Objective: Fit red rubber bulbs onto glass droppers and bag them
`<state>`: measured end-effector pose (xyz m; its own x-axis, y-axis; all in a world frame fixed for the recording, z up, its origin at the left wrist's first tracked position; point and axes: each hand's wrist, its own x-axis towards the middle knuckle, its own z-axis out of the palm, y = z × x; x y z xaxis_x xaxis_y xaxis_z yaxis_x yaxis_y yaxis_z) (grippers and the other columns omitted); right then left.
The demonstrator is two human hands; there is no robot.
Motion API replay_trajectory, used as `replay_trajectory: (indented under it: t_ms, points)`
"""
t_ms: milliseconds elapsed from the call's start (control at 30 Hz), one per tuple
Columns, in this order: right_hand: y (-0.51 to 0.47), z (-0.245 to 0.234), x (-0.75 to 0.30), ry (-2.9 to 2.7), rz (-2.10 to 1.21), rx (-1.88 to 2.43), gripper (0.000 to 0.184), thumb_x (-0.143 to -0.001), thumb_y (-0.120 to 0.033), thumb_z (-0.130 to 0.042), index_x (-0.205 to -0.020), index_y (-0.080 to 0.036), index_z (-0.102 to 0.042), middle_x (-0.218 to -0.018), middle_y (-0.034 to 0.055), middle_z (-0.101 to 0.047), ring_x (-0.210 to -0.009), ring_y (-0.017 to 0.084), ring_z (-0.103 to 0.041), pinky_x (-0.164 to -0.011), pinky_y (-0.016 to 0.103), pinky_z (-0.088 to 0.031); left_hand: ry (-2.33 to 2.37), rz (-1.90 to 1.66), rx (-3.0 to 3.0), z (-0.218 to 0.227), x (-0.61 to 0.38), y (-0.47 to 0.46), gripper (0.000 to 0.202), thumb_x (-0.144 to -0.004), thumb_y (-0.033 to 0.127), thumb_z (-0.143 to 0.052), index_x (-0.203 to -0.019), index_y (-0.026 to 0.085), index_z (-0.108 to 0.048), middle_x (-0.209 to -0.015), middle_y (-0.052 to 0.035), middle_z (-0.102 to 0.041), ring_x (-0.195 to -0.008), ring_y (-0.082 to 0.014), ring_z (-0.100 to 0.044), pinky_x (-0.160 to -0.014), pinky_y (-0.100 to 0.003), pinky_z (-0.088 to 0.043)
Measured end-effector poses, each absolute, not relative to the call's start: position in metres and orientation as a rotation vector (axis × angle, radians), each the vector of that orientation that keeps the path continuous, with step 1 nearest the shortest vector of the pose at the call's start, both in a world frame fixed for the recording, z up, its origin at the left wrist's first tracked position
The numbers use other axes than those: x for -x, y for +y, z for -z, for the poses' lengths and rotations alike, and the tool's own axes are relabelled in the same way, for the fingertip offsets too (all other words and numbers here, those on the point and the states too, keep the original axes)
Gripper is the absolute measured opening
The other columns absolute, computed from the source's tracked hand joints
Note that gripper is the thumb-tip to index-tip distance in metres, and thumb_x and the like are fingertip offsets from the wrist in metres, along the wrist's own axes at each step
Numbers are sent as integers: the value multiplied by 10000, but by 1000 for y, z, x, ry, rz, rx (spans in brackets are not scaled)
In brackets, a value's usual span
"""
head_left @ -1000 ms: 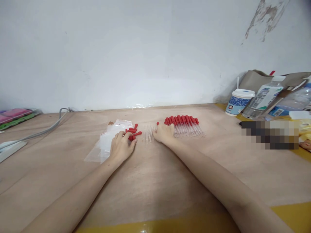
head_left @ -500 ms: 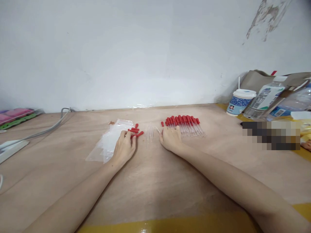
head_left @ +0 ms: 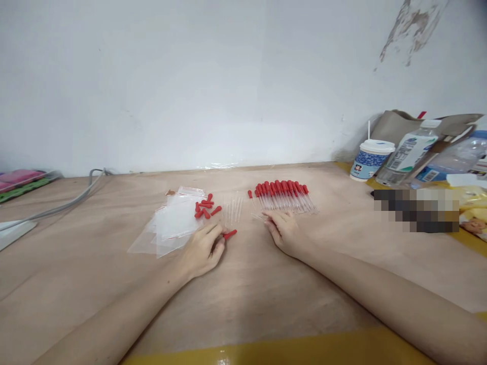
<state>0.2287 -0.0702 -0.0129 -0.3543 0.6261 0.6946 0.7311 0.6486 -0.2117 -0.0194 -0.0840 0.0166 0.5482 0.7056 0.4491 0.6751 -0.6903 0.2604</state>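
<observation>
Between the fingers of my left hand (head_left: 207, 247) is a red rubber dropper bulb (head_left: 230, 234), its end pointing right. My right hand (head_left: 283, 230) pinches a thin clear glass dropper tube (head_left: 259, 217) that points left. Loose red bulbs (head_left: 205, 209) lie beyond my left hand, beside clear zip bags (head_left: 175, 218). Several bare glass tubes (head_left: 233, 209) lie side by side between the hands. Behind my right hand is a row of droppers (head_left: 283, 195) with red bulbs fitted, and a single one (head_left: 250, 194) lies a little left of the row.
At the right stand a paper cup (head_left: 371, 159) with a straw and a leaning plastic bottle (head_left: 411, 154), near a grey bag (head_left: 397, 124). Grey cable (head_left: 81, 200) runs along the left, near a pink and green pack (head_left: 23, 182). A wall closes off the back.
My left hand has come nearer, away from the loose bulbs, with one red bulb in its fingers. My right hand has drawn back and rightward from the tubes, holding one.
</observation>
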Motion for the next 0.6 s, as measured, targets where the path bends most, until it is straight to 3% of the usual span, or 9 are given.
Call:
replay_trajectory:
  t_ms: [133, 267, 433, 600]
  points:
    - [-72, 9, -225, -2124, 213, 1039, 221, -886, -165, -383, -994, -167, -575, -919, 70, -655, -825, 167, -579, -750, 318, -347, 1286, -869, -2653, -15, 12, -84, 69, -777, 204, -500, -835, 169, -513, -812, -35, -557, -709, -166, -535, -636, -290, -441]
    - [-76, 6, -222, -2150, 213, 1016, 174, -864, -169, -419, -910, -163, -587, -835, 46, -644, -761, 148, -568, -756, 320, -326, 1393, -933, -2622, -8, 5, -78, 192, -776, 348, -567, -834, 166, -554, -806, -38, -546, -743, -179, -538, -669, -307, -450]
    - [-81, 6, -218, -2173, 171, 964, 131, -853, -196, -442, -840, -166, -569, -799, 23, -633, -669, 122, -532, -756, 328, -298, 1401, -953, -2521, -4, 4, -74, 148, -849, 254, -472, -807, 163, -581, -818, -46, -548, -758, -171, -540, -672, -297, -447]
    - [-86, 4, -212, -2140, 103, 923, 124, -858, -198, -440, -831, -164, -556, -768, 10, -627, -627, 108, -513, -744, 323, -291, 1269, -985, -2410, -10, 1, -81, 136, -874, 262, -440, -906, 169, -535, -855, -46, -573, -786, -174, -539, -666, -292, -444]
